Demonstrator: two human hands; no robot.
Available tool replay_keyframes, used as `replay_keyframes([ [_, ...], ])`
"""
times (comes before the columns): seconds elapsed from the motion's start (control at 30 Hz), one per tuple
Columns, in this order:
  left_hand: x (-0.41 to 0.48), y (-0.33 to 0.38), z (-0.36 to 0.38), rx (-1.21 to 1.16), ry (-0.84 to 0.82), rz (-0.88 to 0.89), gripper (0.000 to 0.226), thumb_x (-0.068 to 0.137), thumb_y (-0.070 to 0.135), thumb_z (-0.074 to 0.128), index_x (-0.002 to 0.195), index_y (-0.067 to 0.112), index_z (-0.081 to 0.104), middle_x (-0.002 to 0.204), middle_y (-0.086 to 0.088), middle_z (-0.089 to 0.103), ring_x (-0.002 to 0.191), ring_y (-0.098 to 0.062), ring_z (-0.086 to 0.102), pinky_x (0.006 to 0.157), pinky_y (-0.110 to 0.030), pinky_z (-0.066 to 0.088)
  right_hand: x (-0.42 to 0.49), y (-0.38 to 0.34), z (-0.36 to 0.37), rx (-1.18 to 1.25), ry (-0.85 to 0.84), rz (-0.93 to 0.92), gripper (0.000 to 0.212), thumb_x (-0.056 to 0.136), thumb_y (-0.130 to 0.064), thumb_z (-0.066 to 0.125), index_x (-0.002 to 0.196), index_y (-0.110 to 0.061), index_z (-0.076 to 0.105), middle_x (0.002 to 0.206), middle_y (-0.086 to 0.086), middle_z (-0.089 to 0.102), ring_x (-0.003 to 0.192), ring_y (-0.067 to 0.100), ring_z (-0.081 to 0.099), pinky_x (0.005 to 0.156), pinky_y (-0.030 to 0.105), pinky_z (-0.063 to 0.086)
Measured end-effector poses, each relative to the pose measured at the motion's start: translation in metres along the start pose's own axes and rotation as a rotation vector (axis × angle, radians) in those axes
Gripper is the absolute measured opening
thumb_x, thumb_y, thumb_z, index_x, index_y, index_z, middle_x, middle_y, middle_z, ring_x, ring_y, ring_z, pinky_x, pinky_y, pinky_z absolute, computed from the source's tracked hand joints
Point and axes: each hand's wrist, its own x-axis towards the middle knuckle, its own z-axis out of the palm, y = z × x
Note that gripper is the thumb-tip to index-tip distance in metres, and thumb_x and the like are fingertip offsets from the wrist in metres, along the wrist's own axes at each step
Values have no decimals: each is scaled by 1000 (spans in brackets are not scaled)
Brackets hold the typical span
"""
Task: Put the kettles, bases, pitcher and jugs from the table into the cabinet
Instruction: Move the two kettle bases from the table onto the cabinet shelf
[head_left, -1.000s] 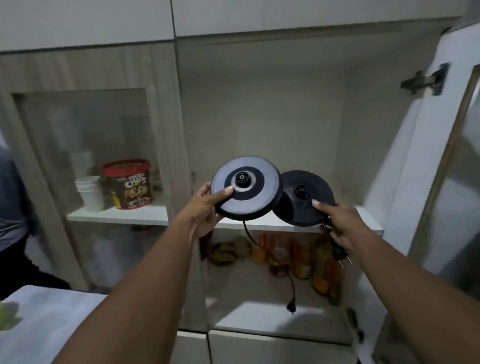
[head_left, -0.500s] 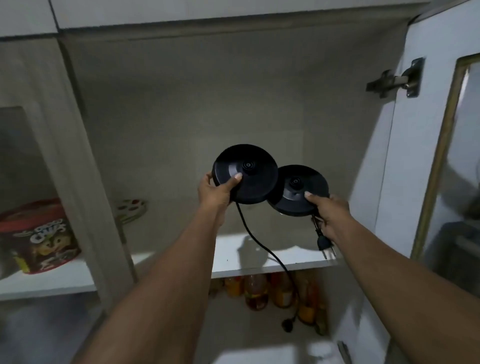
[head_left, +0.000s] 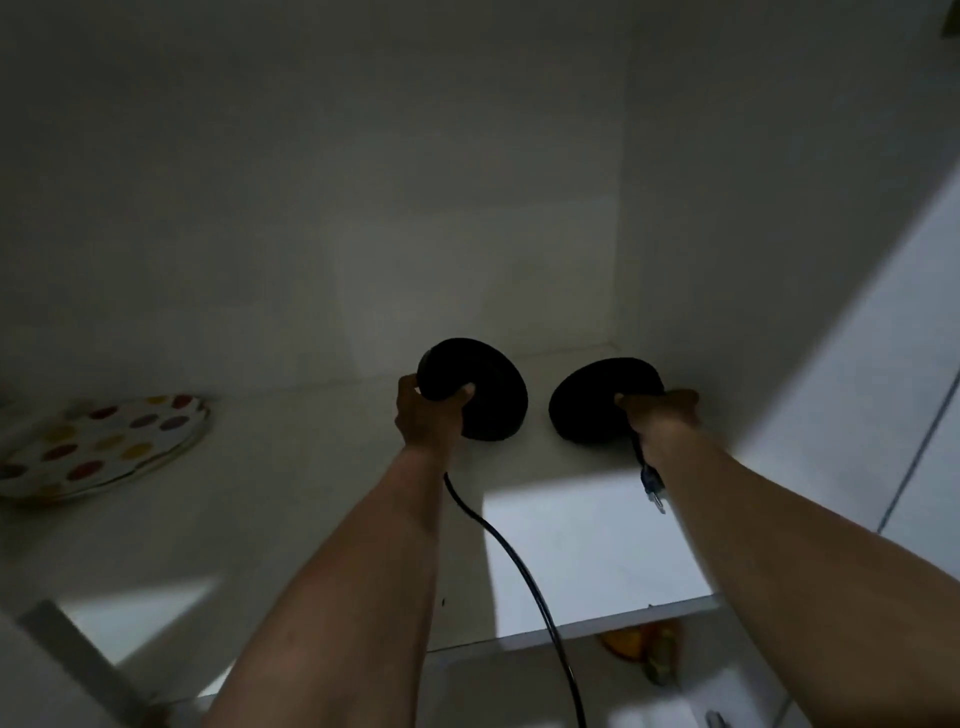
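Observation:
Two round black kettle bases are inside the dim cabinet, deep on its white shelf (head_left: 311, 519). My left hand (head_left: 426, 415) grips the near rim of the left base (head_left: 483, 395), which is tilted up. Its black cord (head_left: 519, 577) trails over the shelf's front edge and down out of view. My right hand (head_left: 657, 410) holds the right base (head_left: 597, 400) close to the cabinet's right wall, with that base's plug (head_left: 652, 486) dangling under my wrist. Whether either base touches the shelf I cannot tell.
A white plate with coloured dots (head_left: 98, 447) lies on the same shelf at the far left. The open cabinet door (head_left: 883, 415) stands at the right. Orange bottles (head_left: 644, 649) show on the lower shelf beneath.
Both hands have pushed the two bases from in front of the cabinet deep onto the shelf and moved them apart. The view has closed in on the shelf.

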Motion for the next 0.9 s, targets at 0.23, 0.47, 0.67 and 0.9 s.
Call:
replay_keyframes([
  [0.23,31,-27,11,126,-1,-172,85,73,44,86,136,-3,52,134,-21,60,121,-35,60,91,-36,50,31,0,26,-212,-12,-5,99,88,-41,73,151,9,14,152,25,39,135,40,46,106,44,41],
  [0.47,48,-25,30,365,11,-126,97,78,53,78,145,-1,32,146,-24,44,131,-39,48,103,-43,44,54,-2,44,-418,57,-82,83,86,-46,73,139,5,34,143,25,49,131,41,50,108,46,42],
  [0.67,55,-25,37,819,-42,85,86,79,70,66,137,9,45,148,-20,31,115,-40,58,86,-43,50,52,-16,51,-719,46,-194,82,90,-43,65,149,-2,26,153,26,29,140,42,32,111,47,32],
  [0.9,52,-36,39,848,-123,321,53,95,51,56,136,18,56,129,-12,54,112,-35,60,88,-39,48,28,-6,49,-1079,-131,-541,44,94,-24,55,135,-10,55,145,16,48,138,38,37,105,45,41],
])
